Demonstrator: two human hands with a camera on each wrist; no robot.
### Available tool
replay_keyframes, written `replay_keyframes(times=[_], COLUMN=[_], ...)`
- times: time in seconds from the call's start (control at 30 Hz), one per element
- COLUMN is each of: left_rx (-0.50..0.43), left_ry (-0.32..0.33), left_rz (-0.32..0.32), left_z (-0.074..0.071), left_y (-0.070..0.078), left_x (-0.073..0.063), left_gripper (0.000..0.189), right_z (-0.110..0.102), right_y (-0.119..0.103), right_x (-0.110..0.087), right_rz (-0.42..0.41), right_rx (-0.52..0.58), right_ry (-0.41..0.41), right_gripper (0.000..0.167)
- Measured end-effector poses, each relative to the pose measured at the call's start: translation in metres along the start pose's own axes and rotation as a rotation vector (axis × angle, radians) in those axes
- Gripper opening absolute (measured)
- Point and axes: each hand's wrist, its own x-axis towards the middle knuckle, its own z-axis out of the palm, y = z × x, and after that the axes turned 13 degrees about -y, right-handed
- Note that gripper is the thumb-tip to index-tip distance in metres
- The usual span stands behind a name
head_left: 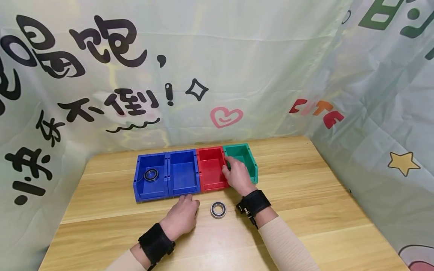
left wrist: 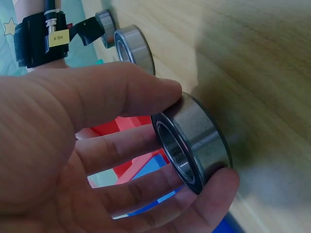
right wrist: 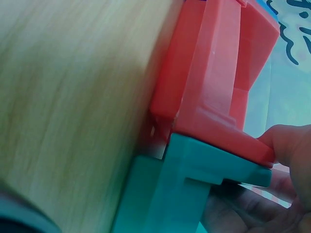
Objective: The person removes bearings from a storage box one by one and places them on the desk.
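My left hand (head_left: 181,216) pinches a steel ball bearing (left wrist: 199,138) between thumb and fingertips, just in front of the blue bins; the head view mostly hides that bearing behind the hand. With its thumb on the red bin (head_left: 213,184) side and fingers on the green bin (head_left: 253,165) side, my right hand (head_left: 240,176) pinches the adjoining walls where these two bins meet. Another bearing (head_left: 218,215) lies flat on the table between my hands. A third bearing (head_left: 150,180) rests inside the leftmost blue bin (head_left: 150,194).
A second blue bin (head_left: 184,184) stands between the leftmost one and the red bin, all in one row. The wooden table (head_left: 305,210) extends around them. Printed fabric (head_left: 264,67) hangs behind the table and along its sides.
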Motion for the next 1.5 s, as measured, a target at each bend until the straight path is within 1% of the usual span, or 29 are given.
replay_keyframes(times=[0.37, 0.63, 0.8, 1.2, 1.5], left_rx=[0.003, 0.004, 0.006, 0.014, 0.049], left_ry=[-0.011, 0.000, -0.005, -0.011, -0.005], left_rz=[0.005, 0.013, 0.014, 0.007, 0.007], left_z=[0.0052, 0.0080, 0.0096, 0.0095, 0.0100], left_y=[-0.0007, -0.0013, -0.0019, -0.0009, 0.0002], left_x=[-0.0020, -0.0020, -0.0013, -0.0020, -0.0016], left_gripper=[0.014, 0.012, 0.013, 0.012, 0.012], right_z=[-0.0007, 0.0000, 0.0010, 0.0013, 0.0019], right_y=[-0.0003, -0.0002, 0.0000, -0.0001, -0.0006], right_x=[-0.0006, 0.0001, -0.0004, -0.0008, -0.0009], right_rz=[-0.013, -0.004, -0.004, -0.016, -0.014], right_rx=[0.000, 0.012, 0.014, 0.008, 0.012], right_ry=[0.012, 0.012, 0.015, 0.018, 0.027], right_gripper=[0.044, 0.044, 0.043, 0.043, 0.043])
